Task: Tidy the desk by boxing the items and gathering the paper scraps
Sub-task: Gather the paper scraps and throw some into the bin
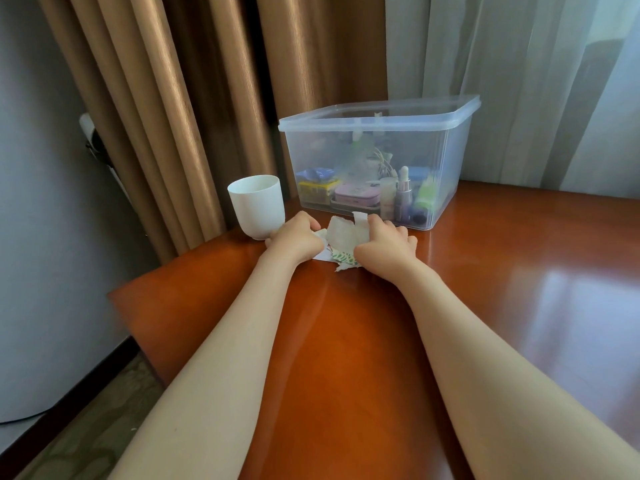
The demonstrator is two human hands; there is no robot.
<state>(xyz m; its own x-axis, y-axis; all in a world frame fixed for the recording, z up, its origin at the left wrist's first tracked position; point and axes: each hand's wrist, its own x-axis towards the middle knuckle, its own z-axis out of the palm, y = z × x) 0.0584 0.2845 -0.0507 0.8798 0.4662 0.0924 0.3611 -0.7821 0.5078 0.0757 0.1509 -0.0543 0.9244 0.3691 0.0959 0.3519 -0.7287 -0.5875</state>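
A small heap of torn paper scraps (341, 235), white and green-patterned, lies on the glossy reddish-brown desk (363, 341) just in front of the box. My left hand (294, 239) grips the heap's left side with curled fingers. My right hand (388, 242) holds its right side, fingers curled over the scraps. Behind them stands a clear plastic storage box (440, 161) with its lid on; inside are several small items such as bottles, a pink case and a yellow packet.
A white cup (257, 206) stands at the desk's back left corner, close to my left hand. Brown curtains (166, 98) and a pale sheer curtain hang behind the desk. The desk's left edge drops to the floor; its right part reflects window light.
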